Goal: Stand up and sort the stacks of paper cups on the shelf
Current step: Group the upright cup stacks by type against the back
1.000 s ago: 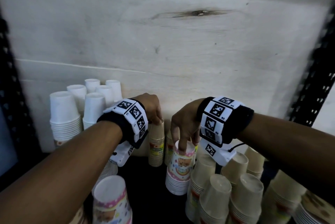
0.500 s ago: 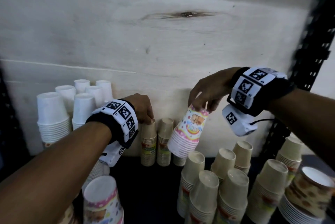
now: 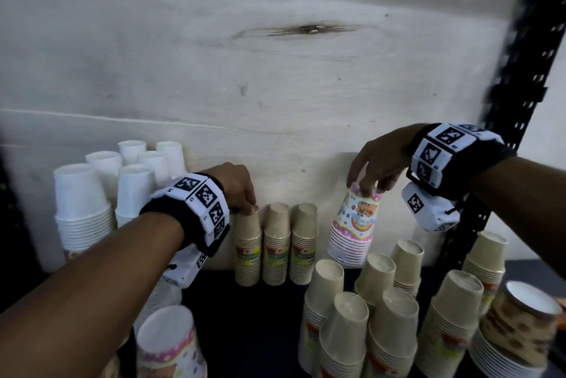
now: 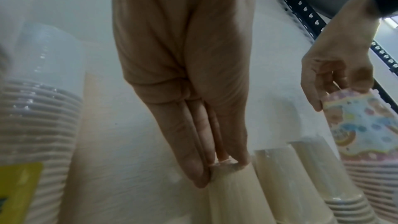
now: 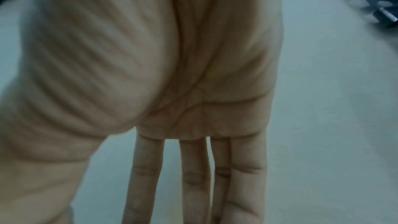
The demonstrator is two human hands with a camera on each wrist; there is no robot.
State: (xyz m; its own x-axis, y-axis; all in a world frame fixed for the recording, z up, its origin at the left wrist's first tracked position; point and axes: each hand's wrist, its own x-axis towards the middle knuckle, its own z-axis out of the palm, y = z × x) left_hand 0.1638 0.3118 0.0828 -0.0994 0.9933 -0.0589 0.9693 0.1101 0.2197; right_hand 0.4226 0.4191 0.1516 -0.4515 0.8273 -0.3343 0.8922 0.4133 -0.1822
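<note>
**Printed stack held aloft; kraft row steadied at the far wall**

Shown from the head view: right hand raised at the right, fingertips pinched round the closed top of the printed cup stack, carried clear of the shelf and tilted slightly, probably to pass over the kraft stacks crowded near and to the right; gripped at the top so that the nested cups hang together as one column. Left hand lowered onto the leftmost of three kraft stacks standing upside down in a row against the far board; in the left wrist view, straight fingers closed round the top cup's base, apparently steadying it, though whether pinching or merely resting cannot be told for certain. White stacks grouped far left, a second printed stack near left: like kept with like, which suggests the held stack is bound for a spot of its own. Right wrist view blurred; only palm and extended fingers visible, no cup discernible.
</note>
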